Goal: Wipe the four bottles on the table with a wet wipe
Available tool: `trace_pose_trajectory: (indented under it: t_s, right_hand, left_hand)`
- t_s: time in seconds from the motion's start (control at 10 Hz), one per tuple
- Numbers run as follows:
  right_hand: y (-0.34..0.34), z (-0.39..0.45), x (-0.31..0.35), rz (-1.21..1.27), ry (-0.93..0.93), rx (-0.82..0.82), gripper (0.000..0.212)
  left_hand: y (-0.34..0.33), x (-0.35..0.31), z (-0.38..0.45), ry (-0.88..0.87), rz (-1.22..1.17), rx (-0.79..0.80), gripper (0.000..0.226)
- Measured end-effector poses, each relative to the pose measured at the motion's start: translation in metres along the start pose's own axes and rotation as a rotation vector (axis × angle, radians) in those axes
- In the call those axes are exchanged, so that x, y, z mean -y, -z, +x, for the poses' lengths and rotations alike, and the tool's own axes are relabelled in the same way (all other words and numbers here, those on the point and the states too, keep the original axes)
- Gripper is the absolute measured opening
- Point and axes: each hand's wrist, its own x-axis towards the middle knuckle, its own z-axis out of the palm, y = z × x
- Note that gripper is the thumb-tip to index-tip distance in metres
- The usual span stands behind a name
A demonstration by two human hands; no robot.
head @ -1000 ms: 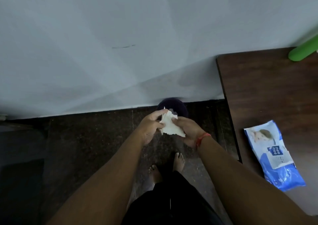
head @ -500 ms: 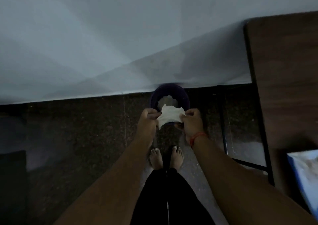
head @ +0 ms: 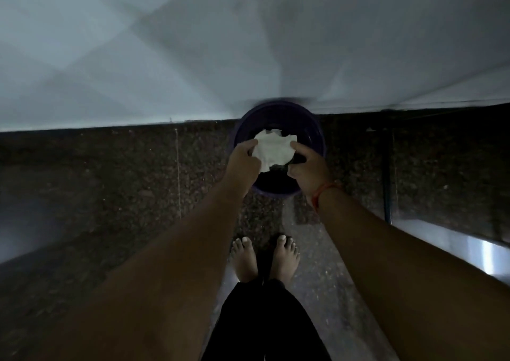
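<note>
While the left hand [head: 244,157] and right hand [head: 306,164] pinch the crumpled white wet wipe [head: 274,149] at its nine and three o'clock edges, it hangs above the round dark purple bin [head: 317,137]. Released off-centre, it could miss onto the floor.

We find no text, label, brand, number or sign that we can read anywhere in this view.
</note>
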Motion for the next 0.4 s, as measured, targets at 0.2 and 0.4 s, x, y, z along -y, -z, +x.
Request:
trace_pose_trajectory:
  t_s: [0.2, 0.4]
  right_hand:
    - [-0.012, 0.042, -0.021, 0.051, -0.007, 0.000, 0.059]
    - [-0.015, 0.037, -0.021, -0.032, -0.028, -0.018, 0.055]
  left_hand:
    - [-0.015, 0.021, 0.049, 0.029, 0.039, 0.076, 0.058]
    - [-0.014, 0.027, 0.052, -0.042, 0.533, 0.191, 0.048]
